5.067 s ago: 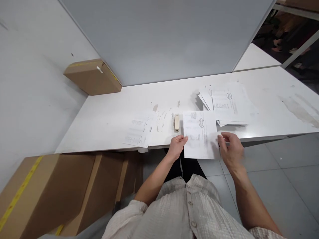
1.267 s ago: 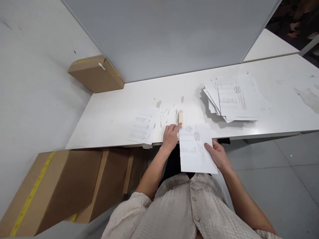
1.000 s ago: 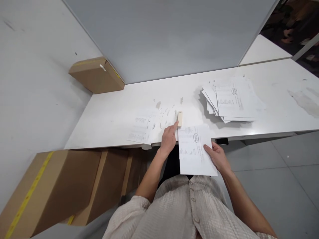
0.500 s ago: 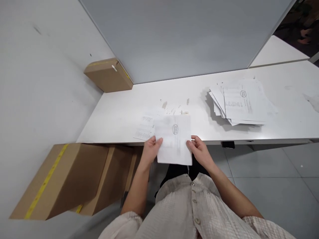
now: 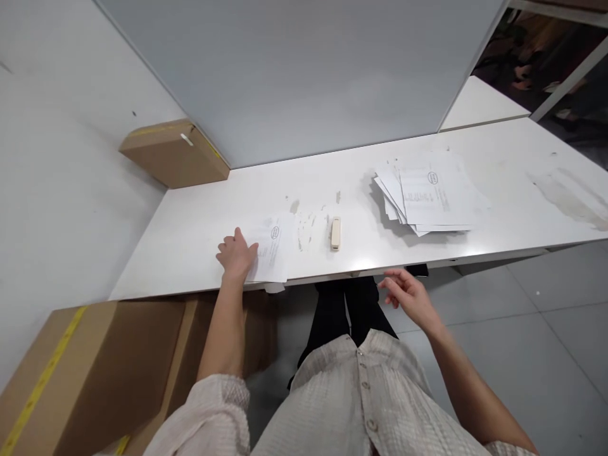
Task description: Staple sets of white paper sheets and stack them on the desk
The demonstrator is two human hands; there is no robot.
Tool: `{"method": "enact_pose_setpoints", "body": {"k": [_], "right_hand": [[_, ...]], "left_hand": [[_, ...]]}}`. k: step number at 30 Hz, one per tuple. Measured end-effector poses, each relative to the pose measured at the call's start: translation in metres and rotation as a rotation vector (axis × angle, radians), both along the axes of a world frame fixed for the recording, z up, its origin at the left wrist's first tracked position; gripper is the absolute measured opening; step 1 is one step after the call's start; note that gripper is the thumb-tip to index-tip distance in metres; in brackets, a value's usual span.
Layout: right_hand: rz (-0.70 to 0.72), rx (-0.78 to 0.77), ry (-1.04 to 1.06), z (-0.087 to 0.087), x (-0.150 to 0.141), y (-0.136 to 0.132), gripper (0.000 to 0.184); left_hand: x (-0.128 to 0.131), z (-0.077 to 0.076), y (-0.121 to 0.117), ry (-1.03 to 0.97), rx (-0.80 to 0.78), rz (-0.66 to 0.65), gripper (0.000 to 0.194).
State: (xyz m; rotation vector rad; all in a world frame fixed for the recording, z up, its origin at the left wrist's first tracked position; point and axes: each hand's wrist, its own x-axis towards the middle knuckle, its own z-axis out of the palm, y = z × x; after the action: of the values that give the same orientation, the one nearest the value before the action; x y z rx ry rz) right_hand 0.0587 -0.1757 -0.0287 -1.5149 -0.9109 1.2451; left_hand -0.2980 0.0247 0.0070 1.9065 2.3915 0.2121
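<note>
My left hand [image 5: 236,254] is over the left part of the desk with its fingers spread. Its thumb side lies at the left edge of some printed sheets of paper [image 5: 273,250] bearing an oval stamp; whether it presses on them I cannot tell. The sheets lie flat close to the desk's front edge. My right hand [image 5: 406,294] hovers just in front of that edge, loosely curled with fingers apart and nothing in it. Between the hands, farther back on the desk, is a small cream stapler [image 5: 335,234].
A loose stack of printed papers [image 5: 437,199] rests on the right of the white desk [image 5: 190,240]. One cardboard box [image 5: 175,155] stands in the back left corner. Larger taped boxes [image 5: 95,373] are below at the left. A grey panel [image 5: 308,76] rises behind.
Both hands held a stamped sheet before; it now lies on the papers at the left. My left hand has moved left, and my right hand has let go. The stapler has come into full view.
</note>
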Motion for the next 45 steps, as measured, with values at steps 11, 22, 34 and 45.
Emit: {"method": "enact_pose_setpoints", "body": {"k": [11, 22, 34, 45], "right_hand": [[-0.198, 0.379, -1.212, 0.041, 0.089, 0.074, 0.048], [-0.165, 0.362, -1.164, 0.032, 0.089, 0.097, 0.028], [0.135, 0.899, -1.113, 0.068, -0.023, 0.022, 0.019], [0.208, 0.609, -0.723, 0.016, -0.032, -0.009, 0.027]], "left_hand": [[0.101, -0.035, -0.095, -0.297, 0.553, -0.427, 0.032], [0.118, -0.033, -0.116, -0.503, 0.469, -0.544, 0.029], [0.161, -0.009, -0.124, -2.062, -0.568, -0.208, 0.065], [0.144, -0.027, -0.125, -1.835, -0.295, -0.063, 0.04]]}}
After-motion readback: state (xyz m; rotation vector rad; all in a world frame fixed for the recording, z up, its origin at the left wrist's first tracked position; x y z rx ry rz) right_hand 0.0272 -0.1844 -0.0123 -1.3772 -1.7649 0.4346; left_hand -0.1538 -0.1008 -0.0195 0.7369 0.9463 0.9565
